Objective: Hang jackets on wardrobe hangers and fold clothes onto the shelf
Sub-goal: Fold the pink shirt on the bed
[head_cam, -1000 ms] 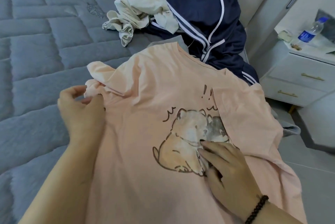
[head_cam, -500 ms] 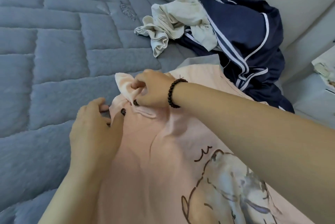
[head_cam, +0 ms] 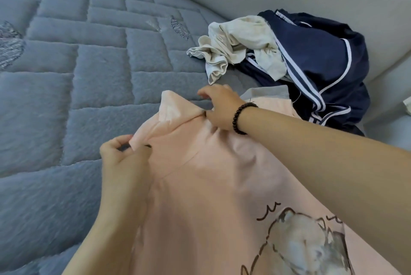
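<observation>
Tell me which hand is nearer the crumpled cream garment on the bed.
Right. The right hand pinches the pink T-shirt at its sleeve fold, just below the cream garment. The left hand grips the sleeve edge lower and further left, clearly farther away.

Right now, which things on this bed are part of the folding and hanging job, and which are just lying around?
Job:
pink T-shirt, pinched by left hand and right hand
navy jacket
cream garment

Lying about:
grey mattress
</observation>
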